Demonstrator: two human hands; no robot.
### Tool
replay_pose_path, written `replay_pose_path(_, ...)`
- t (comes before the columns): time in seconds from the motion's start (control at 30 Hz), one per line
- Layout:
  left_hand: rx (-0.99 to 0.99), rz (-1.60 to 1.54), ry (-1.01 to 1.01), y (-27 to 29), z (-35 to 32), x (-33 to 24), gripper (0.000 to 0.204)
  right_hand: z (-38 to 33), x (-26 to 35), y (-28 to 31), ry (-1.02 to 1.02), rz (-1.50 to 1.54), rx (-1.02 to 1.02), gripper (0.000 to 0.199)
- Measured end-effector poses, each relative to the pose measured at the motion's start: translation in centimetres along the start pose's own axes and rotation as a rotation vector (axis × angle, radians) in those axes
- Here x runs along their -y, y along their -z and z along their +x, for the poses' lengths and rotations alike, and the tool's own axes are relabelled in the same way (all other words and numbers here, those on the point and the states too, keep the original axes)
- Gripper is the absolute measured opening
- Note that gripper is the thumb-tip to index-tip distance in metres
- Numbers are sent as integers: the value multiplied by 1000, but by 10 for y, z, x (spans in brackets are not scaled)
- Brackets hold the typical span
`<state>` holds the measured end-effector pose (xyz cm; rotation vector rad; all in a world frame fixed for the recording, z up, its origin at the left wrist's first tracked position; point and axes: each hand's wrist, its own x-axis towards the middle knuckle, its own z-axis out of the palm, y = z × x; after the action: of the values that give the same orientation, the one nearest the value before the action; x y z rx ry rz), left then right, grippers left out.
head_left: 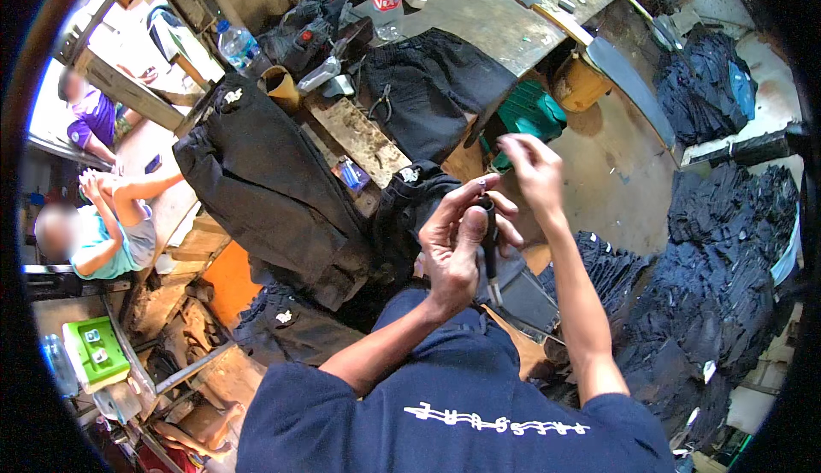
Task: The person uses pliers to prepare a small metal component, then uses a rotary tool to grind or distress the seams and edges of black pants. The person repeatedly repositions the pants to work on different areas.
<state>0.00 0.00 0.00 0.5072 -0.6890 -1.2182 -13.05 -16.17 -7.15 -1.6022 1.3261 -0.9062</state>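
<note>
A: What fills most of the space?
B: A heap of dark cloth (718,259) on the right, then a worktable (530,41) at the far side. Black trousers (265,182) lie to the left, and smaller black shorts (436,79) lie partly on the table.

A: And the hands?
B: The left hand (456,246) is in front of the chest, its thumb and fingers wrapped around a slim black tool (490,246). The right hand (532,174) is raised just beyond it to the right, fingers bent and blurred; I cannot tell whether they pinch anything.

A: How would you handle this well?
B: I'd judge that the left grip should be firm but not crushing, with the thumb braced along the shaft so it can't roll. The right fingers are best brought in gently near the upper end, clear of the pale metallic tip, with the elbows close for steadiness.

A: Which way does the tool point?
B: Its long axis runs nearly up and down in the view, leaning slightly. The pale end points down toward the wearer's body and a little right; the dark end points away, among the left fingertips.
</note>
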Motion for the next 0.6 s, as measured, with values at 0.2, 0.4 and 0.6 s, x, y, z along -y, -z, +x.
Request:
replay_pose_path(0.2, -109, -115, -72, 28, 24, -47, 34, 132, -32, -165, -66, -210, 50, 45)
replay_pose_path(0.4, -228, -2, -58, 56, 32, -71, 31, 190, -77, -276, -267, -632, -4, 82)
replay_pose_path(0.6, -252, 24, -47, 69, 39, -70, 33, 217, -109, -288, -320, -648, 55, 54)
